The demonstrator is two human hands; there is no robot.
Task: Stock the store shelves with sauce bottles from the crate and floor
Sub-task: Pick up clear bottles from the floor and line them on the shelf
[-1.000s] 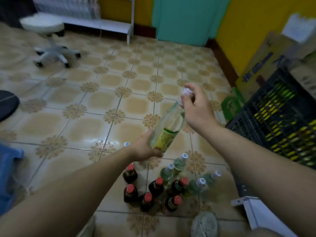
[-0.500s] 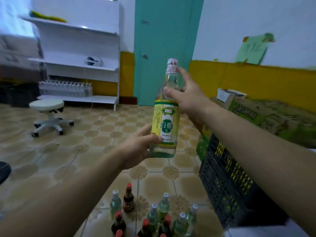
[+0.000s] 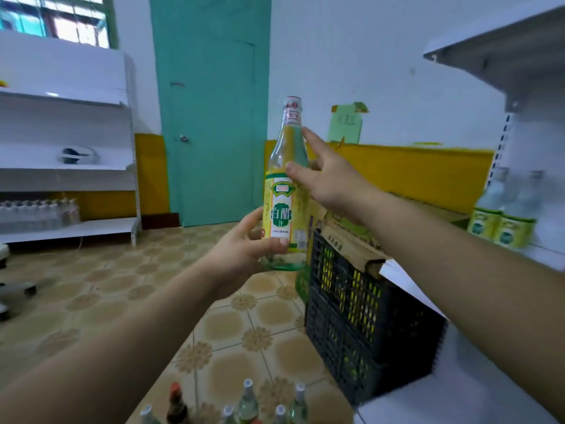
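The white vinegar bottle (image 3: 286, 191) is glass, and it is up in the air over the hard tiled floor (image 3: 101, 289). If it slips, it can fall and break. It can also hit the small bottles on the floor (image 3: 247, 405) at 6 o'clock. Only the left hand (image 3: 244, 249) really holds it, low down near the bottom, so the tall top can tip over. The black crate (image 3: 360, 316) sits at 4 o'clock, between the person and the shelf (image 3: 541, 250) at 3 o'clock. A quick swing to that side can bump the bottle on the crate, or knock the two bottles on the shelf (image 3: 501, 218).

Both arms reach out in front. The bottle stands upright in the middle of the view. The left hand's fingers (image 3: 269, 244) curl round the bottle's bottom part. The right hand (image 3: 330, 179) is higher, at 1 o'clock from the left one. Its thumb and pointing finger are straight and spread, and they touch the glass near the neck. They do not wrap round it.
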